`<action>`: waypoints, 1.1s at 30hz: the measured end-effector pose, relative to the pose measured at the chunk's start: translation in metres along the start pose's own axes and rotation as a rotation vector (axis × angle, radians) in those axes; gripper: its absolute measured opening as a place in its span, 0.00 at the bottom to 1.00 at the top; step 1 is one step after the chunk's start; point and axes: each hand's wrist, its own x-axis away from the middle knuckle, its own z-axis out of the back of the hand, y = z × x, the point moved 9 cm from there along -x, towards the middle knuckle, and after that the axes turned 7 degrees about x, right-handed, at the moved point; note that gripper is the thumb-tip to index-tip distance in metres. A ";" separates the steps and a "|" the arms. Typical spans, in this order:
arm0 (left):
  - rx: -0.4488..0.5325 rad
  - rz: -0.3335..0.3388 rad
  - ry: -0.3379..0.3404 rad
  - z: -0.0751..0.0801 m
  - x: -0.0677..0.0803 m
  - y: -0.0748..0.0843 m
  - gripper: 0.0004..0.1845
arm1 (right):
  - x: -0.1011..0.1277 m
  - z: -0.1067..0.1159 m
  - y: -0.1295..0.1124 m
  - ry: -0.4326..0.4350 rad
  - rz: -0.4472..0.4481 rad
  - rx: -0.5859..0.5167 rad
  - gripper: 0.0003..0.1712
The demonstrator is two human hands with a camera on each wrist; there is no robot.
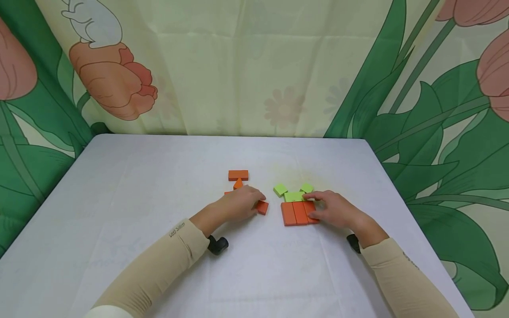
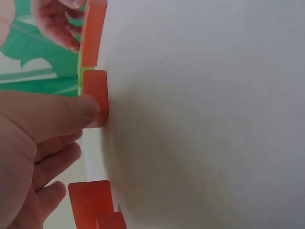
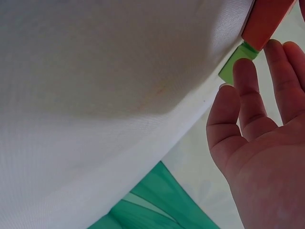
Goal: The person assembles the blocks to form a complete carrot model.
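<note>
My left hand (image 1: 242, 202) lies palm down on the white table (image 1: 159, 185). Its thumb (image 2: 83, 109) presses the edge of a small orange block (image 1: 262, 206) (image 2: 95, 90), while the other fingers curl loosely and touch nothing I can see. My right hand (image 1: 332, 208) rests with straight fingers (image 3: 243, 90) on the right side of a row of three orange blocks (image 1: 295, 213). A green block (image 1: 294, 196) (image 3: 232, 67) lies just beyond that row, with two more green squares (image 1: 280, 190) behind it.
An orange rectangle (image 1: 238, 175) and a small orange triangle (image 1: 238, 183) lie beyond my left hand, and another orange piece is partly hidden under it. A flowered curtain (image 1: 254, 66) closes off the back and sides of the table.
</note>
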 end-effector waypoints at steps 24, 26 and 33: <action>0.103 -0.140 -0.001 -0.035 0.013 0.065 0.10 | -0.002 0.002 0.002 -0.004 0.001 -0.005 0.29; 0.063 -0.182 0.036 -0.034 0.012 0.072 0.10 | -0.001 0.002 0.000 0.000 0.013 -0.007 0.29; -0.003 -0.234 0.109 -0.034 0.003 0.082 0.15 | -0.001 0.002 -0.001 0.014 0.032 -0.029 0.29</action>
